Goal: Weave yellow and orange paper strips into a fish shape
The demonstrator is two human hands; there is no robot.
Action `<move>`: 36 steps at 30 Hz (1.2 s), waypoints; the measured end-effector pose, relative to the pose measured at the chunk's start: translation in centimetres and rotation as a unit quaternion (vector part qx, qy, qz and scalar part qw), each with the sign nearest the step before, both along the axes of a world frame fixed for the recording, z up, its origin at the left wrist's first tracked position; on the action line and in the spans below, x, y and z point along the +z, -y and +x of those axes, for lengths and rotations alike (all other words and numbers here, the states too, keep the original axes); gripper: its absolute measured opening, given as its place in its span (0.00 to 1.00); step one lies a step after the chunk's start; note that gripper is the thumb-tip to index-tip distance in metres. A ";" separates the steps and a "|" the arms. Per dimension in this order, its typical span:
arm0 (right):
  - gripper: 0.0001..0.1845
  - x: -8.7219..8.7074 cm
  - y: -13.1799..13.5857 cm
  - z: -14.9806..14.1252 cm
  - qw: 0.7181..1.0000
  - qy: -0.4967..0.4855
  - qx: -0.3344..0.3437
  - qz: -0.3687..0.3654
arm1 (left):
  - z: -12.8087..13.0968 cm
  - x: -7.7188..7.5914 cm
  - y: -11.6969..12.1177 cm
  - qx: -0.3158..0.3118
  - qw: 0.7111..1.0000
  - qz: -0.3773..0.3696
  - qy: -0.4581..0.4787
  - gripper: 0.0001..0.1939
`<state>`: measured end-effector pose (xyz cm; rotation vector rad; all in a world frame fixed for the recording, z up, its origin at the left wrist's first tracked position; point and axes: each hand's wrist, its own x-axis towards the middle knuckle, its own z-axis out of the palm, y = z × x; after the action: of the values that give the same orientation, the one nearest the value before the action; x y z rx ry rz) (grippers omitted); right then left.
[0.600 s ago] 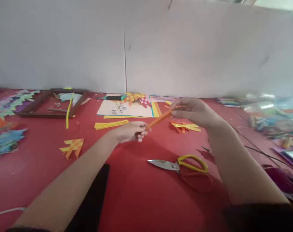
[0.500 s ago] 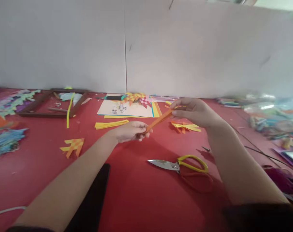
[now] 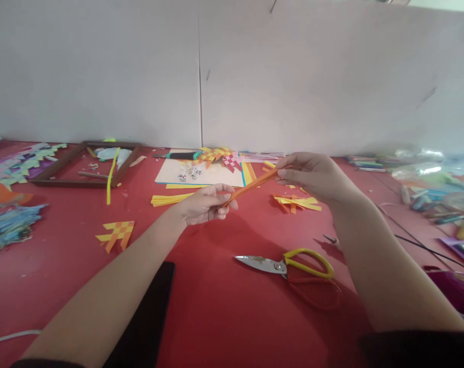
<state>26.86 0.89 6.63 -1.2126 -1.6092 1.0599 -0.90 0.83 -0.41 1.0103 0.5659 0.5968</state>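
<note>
Holds a bundle of narrow orange paper strips [image 3: 253, 187] in the air near the centre of the frame, slanting up from left hand [image 3: 206, 205] to right hand [image 3: 312, 176]. Has just drawn the hands slightly apart, showing a little more orange between the fingertips than a moment ago. Seems, by judgement, to leave the bundle fairly straight and supported at both ends. Pinches the lower end between left thumb and fingers, closed narrowly on the paper; grips the upper end with right thumb and fingertips, also close together. Cannot tell how many strips are caught.

Has scissors [image 3: 262, 263] lying untouched below the hands, right of centre, blades pointing left, on the red tabletop [image 3: 216, 317]. Has yellow paper strips [image 3: 168, 200] just beyond the left wrist, and a loose yellow-and-orange cluster [image 3: 303, 203] below the right hand. Shows a checked woven paper piece [image 3: 120, 232] with loose ends left of centre in the frame. Shows also a pale sheet [image 3: 169, 171] at upper centre, with a green-and-black-handled tool [image 3: 182, 155] near the far edge, and a brown frame [image 3: 67, 182] at upper left.
</note>
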 end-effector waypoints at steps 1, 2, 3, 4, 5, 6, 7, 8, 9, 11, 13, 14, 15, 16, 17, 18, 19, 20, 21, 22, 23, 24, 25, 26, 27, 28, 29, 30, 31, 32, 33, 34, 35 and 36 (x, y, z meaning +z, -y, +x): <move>0.14 0.1 0.1 -0.2 1.000 -0.002 0.000 0.000 | -0.1 -0.1 -0.1 -0.005 1.000 0.006 -0.002 0.10; 0.14 0.2 0.2 -0.3 1.000 0.000 0.001 0.001 | -0.3 -0.3 -0.1 -0.014 1.000 0.014 -0.006 0.11; 0.15 0.4 0.4 -0.5 1.000 0.005 0.004 0.001 | -0.5 -0.4 -0.2 -0.026 0.999 0.022 -0.011 0.12; 0.15 0.6 0.6 -0.7 1.000 0.012 0.007 0.004 | -0.7 -0.5 -0.3 -0.040 0.999 0.029 -0.015 0.13; 0.14 0.8 0.9 -0.8 1.000 0.020 0.009 0.009 | -1.0 -0.5 -0.5 -0.056 0.998 0.037 -0.018 0.14; 0.14 1.1 1.2 -1.0 0.999 0.028 0.011 0.014 | -1.3 -0.3 -0.6 -0.073 0.996 0.043 -0.019 0.15; 0.13 1.4 1.5 -1.1 0.999 0.037 0.015 0.021 | -1.7 -0.1 -0.7 -0.091 0.994 0.048 -0.020 0.16; 0.12 1.6 1.9 -1.3 0.999 0.042 0.019 0.028 | -2.0 0.2 -0.7 -0.112 0.992 0.053 -0.023 0.17; 0.11 1.8 2.2 -1.5 0.998 0.045 0.027 0.033 | -2.2 0.7 -0.7 -0.139 0.988 0.054 -0.029 0.17; 0.10 2.1 2.9 -1.9 0.997 0.048 0.056 0.036 | -2.4 1.6 -0.6 -0.217 0.973 0.067 -0.043 0.16; 0.09 2.3 3.5 -2.4 0.992 0.059 0.105 0.038 | -2.0 2.6 -0.2 -0.246 0.966 0.068 -0.036 0.18; 0.08 2.3 3.8 -2.7 0.988 0.071 0.130 0.039 | -1.6 3.1 0.2 -0.226 0.970 0.079 -0.033 0.19; 0.07 2.4 4.1 -3.0 0.984 0.084 0.152 0.043 | -1.1 3.5 0.5 -0.206 0.973 0.099 -0.028 0.17; 0.06 2.4 4.3 -3.3 0.980 0.099 0.169 0.047 | -0.6 3.9 0.9 -0.202 0.971 0.125 -0.027 0.18; 0.06 2.5 4.6 -3.5 0.976 0.115 0.179 0.053 | -0.2 4.2 1.4 -0.208 0.967 0.142 -0.032 0.20; 0.05 2.5 4.8 -3.7 0.972 0.133 0.183 0.059 | 0.3 4.5 1.8 -0.215 0.964 0.155 -0.035 0.22; 0.05 2.6 5.0 -3.9 0.969 0.152 0.182 0.069 | 0.6 4.7 2.2 -0.211 0.964 0.160 -0.040 0.24; 0.05 2.7 5.1 -4.0 0.966 0.171 0.179 0.081 | 0.9 4.9 2.5 -0.205 0.966 0.149 -0.054 0.24; 0.05 2.8 5.3 -4.0 0.962 0.188 0.175 0.094 | 1.0 5.0 2.7 -0.201 0.967 0.144 -0.068 0.24; 0.05 2.8 5.4 -4.0 0.958 0.202 0.173 0.106 | 1.1 5.0 2.9 -0.197 0.967 0.139 -0.081 0.24; 0.05 2.9 5.6 -4.0 0.955 0.212 0.172 0.116 | 1.2 5.0 3.0 -0.194 0.967 0.137 -0.091 0.23; 0.05 3.0 5.7 -4.0 0.952 0.219 0.174 0.122 | 1.3 4.9 3.0 -0.191 0.967 0.136 -0.095 0.23; 0.06 3.0 5.8 -3.9 0.951 0.221 0.178 0.123 | 1.4 4.7 3.1 -0.188 0.969 0.135 -0.090 0.24; 0.06 3.0 5.9 -3.9 0.951 0.220 0.183 0.120 | 1.5 4.5 3.1 -0.184 0.971 0.130 -0.081 0.24; 0.06 3.0 5.9 -3.9 0.951 0.217 0.186 0.115 | 1.6 4.3 3.1 -0.182 0.973 0.122 -0.071 0.24; 0.06 3.0 6.0 -3.9 0.953 0.212 0.188 0.108 | 1.8 4.2 3.1 -0.183 0.975 0.114 -0.058 0.24; 0.06 3.0 6.0 -3.9 0.955 0.208 0.187 0.100 | 1.9 4.0 3.2 -0.182 0.977 0.104 -0.047 0.24; 0.06 3.0 6.0 -3.8 0.956 0.209 0.185 0.093 | 2.1 3.8 3.3 -0.179 0.979 0.094 -0.040 0.24; 0.05 3.0 5.9 -3.8 0.956 0.213 0.180 0.089 | 2.2 3.7 3.5 -0.169 0.981 0.086 -0.040 0.23; 0.05 3.0 5.8 -3.8 0.956 0.219 0.173 0.088 | 2.4 3.7 3.6 -0.152 0.984 0.082 -0.041 0.22; 0.05 3.0 5.7 -3.7 0.956 0.225 0.165 0.089 | 2.5 3.7 3.8 -0.130 0.988 0.079 -0.041 0.20; 0.06 3.0 5.6 -3.6 0.957 0.229 0.157 0.088 | 2.7 3.7 3.9 -0.107 0.991 0.074 -0.037 0.18; 0.06 3.0 5.4 -3.4 0.958 0.229 0.149 0.087 | 2.8 3.8 4.1 -0.087 0.994 0.064 -0.028 0.16; 0.07 3.0 5.3 -3.3 0.960 0.226 0.142 0.083 | 3.0 3.9 4.2 -0.070 0.996 0.051 -0.015 0.15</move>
<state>23.56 -4.41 9.59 -1.1890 -2.2322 0.8286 2.05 -3.38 3.49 1.1474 0.4909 0.4902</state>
